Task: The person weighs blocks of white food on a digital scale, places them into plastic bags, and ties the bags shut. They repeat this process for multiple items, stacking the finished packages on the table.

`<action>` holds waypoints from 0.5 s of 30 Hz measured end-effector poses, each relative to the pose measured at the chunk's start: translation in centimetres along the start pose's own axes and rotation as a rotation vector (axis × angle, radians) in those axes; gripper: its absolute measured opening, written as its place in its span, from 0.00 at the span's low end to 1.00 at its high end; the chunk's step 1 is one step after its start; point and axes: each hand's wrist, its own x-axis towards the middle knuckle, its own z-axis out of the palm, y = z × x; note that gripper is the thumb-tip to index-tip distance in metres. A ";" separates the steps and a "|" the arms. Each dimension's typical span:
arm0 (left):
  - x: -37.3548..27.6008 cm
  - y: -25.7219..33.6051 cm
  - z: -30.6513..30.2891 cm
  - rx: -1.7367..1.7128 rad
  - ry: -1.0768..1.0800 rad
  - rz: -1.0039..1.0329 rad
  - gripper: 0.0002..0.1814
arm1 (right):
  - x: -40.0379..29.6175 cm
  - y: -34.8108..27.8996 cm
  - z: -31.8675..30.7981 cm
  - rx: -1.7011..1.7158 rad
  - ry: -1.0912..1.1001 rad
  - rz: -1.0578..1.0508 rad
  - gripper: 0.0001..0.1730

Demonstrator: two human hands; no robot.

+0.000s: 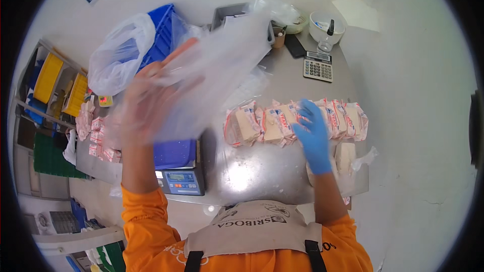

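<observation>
Blurred by motion, my bare left hand (145,98) is raised over the scale with a clear plastic bag (223,56) around and in front of its fingers. The bag hides part of the grip. My right hand (313,136), in a blue glove, reaches over a row of yeast packets (281,121). Its thumb stands apart from the fingers and nothing shows in its grasp; whether the fingertips touch a packet I cannot tell. Several wrappers in the row are torn, baring pale blocks. Below the bag is a digital scale (184,183) with a blue tray (176,155).
Pale blocks in clear plastic (345,158) lie by the right table edge. Behind are a calculator (317,68), a spray bottle (326,41), a white bowl (336,36), a grey bin (230,9) and a blue crate (160,34). More wrapped packets (96,138) are at left.
</observation>
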 end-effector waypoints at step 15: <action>-24.0 3.0 -8.2 0.212 0.450 0.552 0.11 | -9.0 -3.2 22.5 0.345 -0.374 -0.035 0.26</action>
